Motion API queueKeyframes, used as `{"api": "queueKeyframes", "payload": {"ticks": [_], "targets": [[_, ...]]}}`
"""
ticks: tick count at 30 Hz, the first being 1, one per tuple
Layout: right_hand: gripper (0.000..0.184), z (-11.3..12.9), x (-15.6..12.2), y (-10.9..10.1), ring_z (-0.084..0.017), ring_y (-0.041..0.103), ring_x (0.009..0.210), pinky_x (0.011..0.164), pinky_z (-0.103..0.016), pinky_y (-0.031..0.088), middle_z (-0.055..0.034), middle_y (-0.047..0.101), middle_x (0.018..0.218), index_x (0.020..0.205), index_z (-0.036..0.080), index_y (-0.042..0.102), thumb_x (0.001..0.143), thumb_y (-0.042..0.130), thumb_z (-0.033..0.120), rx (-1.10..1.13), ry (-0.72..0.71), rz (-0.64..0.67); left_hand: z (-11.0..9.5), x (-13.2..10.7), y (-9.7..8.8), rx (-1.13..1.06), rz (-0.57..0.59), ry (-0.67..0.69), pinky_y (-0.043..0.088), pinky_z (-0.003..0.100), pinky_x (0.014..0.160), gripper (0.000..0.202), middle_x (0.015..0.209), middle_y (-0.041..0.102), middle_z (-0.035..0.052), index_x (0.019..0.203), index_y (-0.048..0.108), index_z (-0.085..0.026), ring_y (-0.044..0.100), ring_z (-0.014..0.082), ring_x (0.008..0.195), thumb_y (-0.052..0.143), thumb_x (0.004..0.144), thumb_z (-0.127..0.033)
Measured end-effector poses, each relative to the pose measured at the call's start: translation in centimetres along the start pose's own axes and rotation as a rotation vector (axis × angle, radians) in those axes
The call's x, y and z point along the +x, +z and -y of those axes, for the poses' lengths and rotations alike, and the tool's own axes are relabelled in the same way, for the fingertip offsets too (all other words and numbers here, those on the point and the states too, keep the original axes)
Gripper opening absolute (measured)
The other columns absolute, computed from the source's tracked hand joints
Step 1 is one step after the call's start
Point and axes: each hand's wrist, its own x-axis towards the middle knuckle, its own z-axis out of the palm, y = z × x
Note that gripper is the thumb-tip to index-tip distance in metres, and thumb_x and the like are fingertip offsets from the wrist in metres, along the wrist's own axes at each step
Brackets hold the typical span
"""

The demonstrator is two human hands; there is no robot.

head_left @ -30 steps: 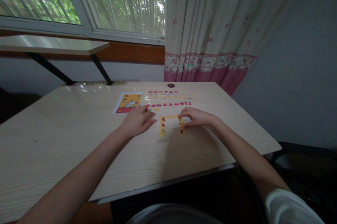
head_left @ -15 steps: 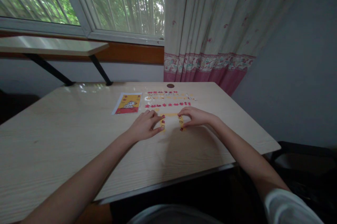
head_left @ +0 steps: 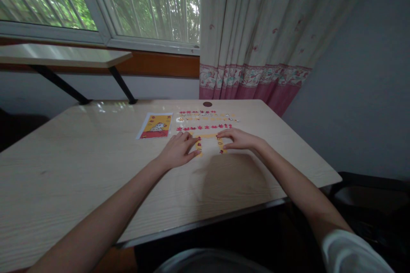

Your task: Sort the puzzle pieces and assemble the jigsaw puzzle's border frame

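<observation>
A partly joined yellow puzzle frame (head_left: 209, 136) with red marks lies on the wooden table (head_left: 96, 166). My left hand (head_left: 177, 151) rests flat with its fingers stretched onto the frame's left strip. My right hand (head_left: 238, 139) lies on the right strip, fingers extended and pressing it down. Just beyond them run rows of loose red and yellow puzzle pieces (head_left: 205, 127). A picture card (head_left: 155, 125) showing a white cartoon animal on yellow sits to the left of the rows.
A small dark round hole cover (head_left: 207, 104) is near the table's far edge. Behind stand a window, a narrow shelf (head_left: 64, 55) on brackets and a flowered curtain (head_left: 256, 29). The table's right corner (head_left: 336, 174) is close to my right arm.
My left hand moved right onto the frame's left strip. Both hands slid the yellow frame away from me, closer to the rows of loose pieces.
</observation>
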Motion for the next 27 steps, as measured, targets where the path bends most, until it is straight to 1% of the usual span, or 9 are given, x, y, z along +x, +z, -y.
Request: {"api": "queueKeyframes", "payload": {"ticks": [4, 9, 14, 20, 22, 25, 27], "targets": [[0.05, 0.1, 0.0, 0.0, -0.021, 0.051, 0.113, 0.099, -0.035, 0.037, -0.013, 0.056, 0.122, 0.118, 0.012, 0.056, 0.075, 0.064, 0.037, -0.013, -0.002, -0.008, 0.1, 0.0, 0.0, -0.008, 0.001, 0.01, 0.038, 0.039, 0.08, 0.051, 0.099, 0.052, 0.0104, 0.121, 0.052, -0.018, 0.047, 0.0243, 0.089, 0.038, 0.086, -0.053], [0.049, -0.1, 0.0, 0.3, -0.021, 0.052, 0.112, 0.099, -0.036, 0.037, -0.0112, 0.056, 0.122, 0.118, 0.015, 0.056, 0.076, 0.063, 0.038, -0.045, -0.002, -0.019, 0.2, 0.0, 0.0, 0.009, 0.005, -0.007, 0.037, 0.04, 0.081, 0.053, 0.101, 0.051, 0.0108, 0.123, 0.05, -0.018, 0.047, 0.0251, 0.091, 0.038, 0.085, -0.053], [0.049, -0.1, 0.1, 0.5, -0.021, 0.052, 0.112, 0.099, -0.036, 0.037, -0.0112, 0.056, 0.122, 0.118, 0.016, 0.056, 0.076, 0.061, 0.041, -0.085, -0.008, -0.023, 0.2, 0.0, 0.1, 0.027, 0.021, -0.035, 0.037, 0.041, 0.082, 0.051, 0.103, 0.051, 0.0109, 0.124, 0.05, -0.019, 0.047, 0.0258, 0.093, 0.037, 0.086, -0.051], [0.047, -0.1, 0.1, 0.7, -0.021, 0.052, 0.111, 0.098, -0.037, 0.038, -0.0099, 0.057, 0.12, 0.117, 0.018, 0.057, 0.076, 0.062, 0.04, -0.105, -0.021, -0.03, 0.1, 0.0, -0.1, 0.027, 0.024, -0.038, 0.037, 0.041, 0.083, 0.049, 0.103, 0.052, 0.0108, 0.124, 0.049, -0.02, 0.047, 0.026, 0.093, 0.038, 0.086, -0.049], [0.046, -0.1, 0.1, 0.7, -0.021, 0.052, 0.111, 0.097, -0.037, 0.038, -0.0099, 0.057, 0.12, 0.117, 0.019, 0.057, 0.076, 0.062, 0.04, -0.096, -0.032, -0.039, 0.3, 0.0, -0.1, 0.044, 0.007, -0.068, 0.037, 0.041, 0.082, 0.048, 0.103, 0.052, 0.0109, 0.124, 0.049, -0.02, 0.046, 0.0262, 0.094, 0.036, 0.087, -0.048], [0.043, -0.2, 0.0, 0.7, -0.021, 0.053, 0.109, 0.096, -0.037, 0.038, -0.0105, 0.057, 0.119, 0.116, 0.018, 0.057, 0.078, 0.06, 0.039, -0.084, -0.048, -0.068, 0.9, 0.0, -0.1, 0.096, -0.043, -0.174, 0.037, 0.041, 0.08, 0.045, 0.103, 0.051, 0.0117, 0.121, 0.052, -0.019, 0.046, 0.0274, 0.094, 0.032, 0.089, -0.044], [0.039, -0.2, 0.1, 0.6, -0.02, 0.054, 0.107, 0.095, -0.038, 0.039, -0.0105, 0.059, 0.115, 0.115, 0.017, 0.058, 0.08, 0.058, 0.037, -0.088, -0.056, -0.092, 1.3, 0.0, -0.1, 0.13, -0.055, -0.222, 0.037, 0.041, 0.079, 0.043, 0.102, 0.052, 0.0118, 0.118, 0.054, -0.02, 0.045, 0.028, 0.094, 0.031, 0.09, -0.042]]}}
